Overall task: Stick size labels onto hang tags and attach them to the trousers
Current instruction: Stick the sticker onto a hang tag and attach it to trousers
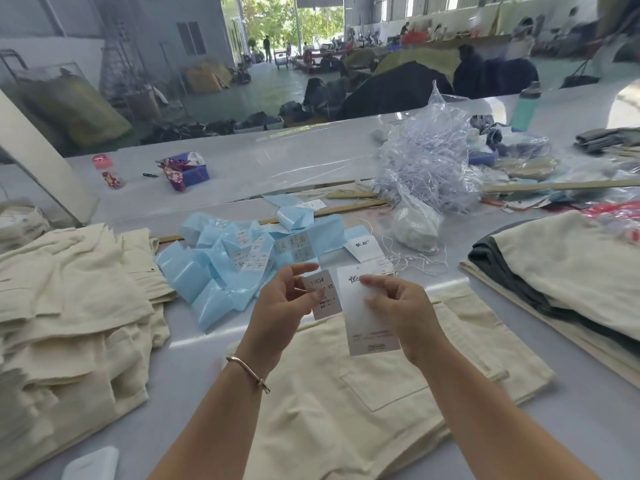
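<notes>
My left hand [282, 303] pinches a small white size label [322, 294] printed "1103#" and "XS". My right hand [398, 308] pinches a taller white hang tag [369, 336] by its upper part. Label and tag are side by side, edges close, above cream trousers [349, 403] lying flat on the grey table [194, 327]. Behind my hands lies a heap of light blue backing strips with more labels [239, 258]. More hang tags [363, 245] and loose white strings [412, 259] sit beyond.
A stack of cream trousers [69, 303] fills the left side. Folded cream and dark trousers [568, 271] lie at the right. A clear bag of plastic tag fasteners [426, 161], wooden sticks [561, 184], a teal bottle [526, 107] and a blue pouch [187, 171] sit farther back.
</notes>
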Motion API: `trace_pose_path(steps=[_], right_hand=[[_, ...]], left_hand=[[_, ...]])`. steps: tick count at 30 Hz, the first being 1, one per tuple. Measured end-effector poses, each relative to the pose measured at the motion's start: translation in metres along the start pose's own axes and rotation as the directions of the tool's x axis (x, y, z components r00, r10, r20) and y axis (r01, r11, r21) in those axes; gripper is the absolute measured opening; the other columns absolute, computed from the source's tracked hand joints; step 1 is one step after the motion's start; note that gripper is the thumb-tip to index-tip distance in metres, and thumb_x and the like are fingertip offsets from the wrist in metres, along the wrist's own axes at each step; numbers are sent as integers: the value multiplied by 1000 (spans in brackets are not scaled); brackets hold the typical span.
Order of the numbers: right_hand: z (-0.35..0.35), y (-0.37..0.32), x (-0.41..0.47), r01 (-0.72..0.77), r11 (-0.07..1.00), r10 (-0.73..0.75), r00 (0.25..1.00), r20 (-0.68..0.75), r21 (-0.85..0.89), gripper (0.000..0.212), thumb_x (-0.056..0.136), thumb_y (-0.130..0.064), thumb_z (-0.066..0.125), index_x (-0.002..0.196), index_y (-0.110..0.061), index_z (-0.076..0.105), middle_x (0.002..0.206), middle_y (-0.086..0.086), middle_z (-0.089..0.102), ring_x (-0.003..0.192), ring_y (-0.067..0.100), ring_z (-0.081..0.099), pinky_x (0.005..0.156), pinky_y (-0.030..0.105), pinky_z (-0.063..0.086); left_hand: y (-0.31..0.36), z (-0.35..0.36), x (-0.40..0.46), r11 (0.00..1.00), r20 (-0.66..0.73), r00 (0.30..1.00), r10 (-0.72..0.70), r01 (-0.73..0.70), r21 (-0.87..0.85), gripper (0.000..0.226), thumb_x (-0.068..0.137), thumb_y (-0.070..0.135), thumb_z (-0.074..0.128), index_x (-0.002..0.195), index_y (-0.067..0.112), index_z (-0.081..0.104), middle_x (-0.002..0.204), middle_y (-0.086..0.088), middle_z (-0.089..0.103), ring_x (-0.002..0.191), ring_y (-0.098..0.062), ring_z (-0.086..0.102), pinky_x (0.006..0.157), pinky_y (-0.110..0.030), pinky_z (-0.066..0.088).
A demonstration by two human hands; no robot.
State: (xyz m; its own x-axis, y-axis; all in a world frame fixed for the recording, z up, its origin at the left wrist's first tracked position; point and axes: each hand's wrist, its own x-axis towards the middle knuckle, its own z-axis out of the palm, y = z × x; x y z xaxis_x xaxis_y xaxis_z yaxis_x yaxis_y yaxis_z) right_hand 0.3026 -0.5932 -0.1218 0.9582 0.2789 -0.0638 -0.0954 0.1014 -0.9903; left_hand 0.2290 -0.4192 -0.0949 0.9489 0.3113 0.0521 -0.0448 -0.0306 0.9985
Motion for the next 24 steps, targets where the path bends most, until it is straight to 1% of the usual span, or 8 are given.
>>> trace_pose_path(steps=[3, 8, 10, 12, 14, 17, 21, 24], right_hand=[[-12, 2, -2, -48, 999, 46, 993, 105, 18, 58, 72, 11, 72, 124, -13, 63, 116, 8, 66, 95, 21, 65, 75, 27, 55], [-26, -4, -4, -72, 997, 76, 966, 248, -27, 83, 73, 13, 72, 145, -13, 38, 125, 10, 59, 103, 21, 63, 81, 32, 55], [-29, -7, -5, -25, 998, 39, 965, 258, -57, 85, 76, 10, 71, 147, -17, 34, 130, 8, 56, 110, 22, 61, 84, 32, 55], [-31, -10, -6, 38, 995, -17, 975, 221, -94, 77, 78, 7, 71, 143, -22, 42, 132, 6, 55, 110, 21, 60, 83, 29, 56], [-34, -12, -8, 58, 992, -34, 977, 210, -108, 72, 77, 7, 72, 138, -23, 48, 132, 8, 56, 111, 23, 60, 86, 33, 56], [-39, -12, -11, 26, 996, -2, 965, 264, -90, 78, 74, 14, 70, 139, -23, 46, 130, 11, 55, 106, 24, 60, 87, 40, 56], [-45, -12, -10, -25, 998, 40, 948, 316, -51, 87, 70, 22, 63, 143, -20, 42, 131, 19, 54, 99, 24, 58, 81, 40, 55], [-48, -15, -11, -38, 998, 56, 937, 344, -56, 97, 58, 12, 66, 146, -18, 38, 131, 19, 54, 99, 24, 58, 79, 37, 54]], left_hand=[[1, 11, 0, 1000, -10, 1000, 9, -9, 6, 39, 86, -10, 60, 113, 18, 63, 92, -8, 67, 82, -13, 63, 73, -25, 56], [16, 28, 10, 991, 14, 999, 36, -37, 130, 38, 85, -7, 63, 108, 23, 64, 90, -5, 67, 77, -9, 60, 63, -16, 50], [21, 33, 12, 989, 16, 999, 36, -38, 142, 37, 84, -5, 64, 108, 24, 65, 89, -5, 68, 72, -4, 60, 59, -15, 48], [22, 38, 12, 987, 21, 1000, 15, -18, 163, 34, 84, -1, 66, 107, 24, 65, 88, -2, 70, 69, -1, 60, 57, -14, 47], [19, 43, 9, 986, 12, 1000, -16, 14, 167, 32, 85, 1, 67, 105, 25, 65, 87, 0, 70, 71, -3, 61, 56, -14, 46], [16, 50, 5, 988, -12, 998, -58, 59, 141, 32, 84, 2, 67, 103, 27, 65, 85, -1, 69, 72, -8, 60, 56, -15, 44], [21, 57, 4, 986, -6, 999, -54, 54, 155, 36, 80, 2, 73, 104, 27, 64, 86, -1, 69, 68, -3, 61, 53, -14, 44], [26, 62, 5, 981, 22, 999, -38, 33, 192, 42, 76, 3, 77, 109, 24, 63, 89, -5, 69, 67, -2, 62, 52, -14, 45]])
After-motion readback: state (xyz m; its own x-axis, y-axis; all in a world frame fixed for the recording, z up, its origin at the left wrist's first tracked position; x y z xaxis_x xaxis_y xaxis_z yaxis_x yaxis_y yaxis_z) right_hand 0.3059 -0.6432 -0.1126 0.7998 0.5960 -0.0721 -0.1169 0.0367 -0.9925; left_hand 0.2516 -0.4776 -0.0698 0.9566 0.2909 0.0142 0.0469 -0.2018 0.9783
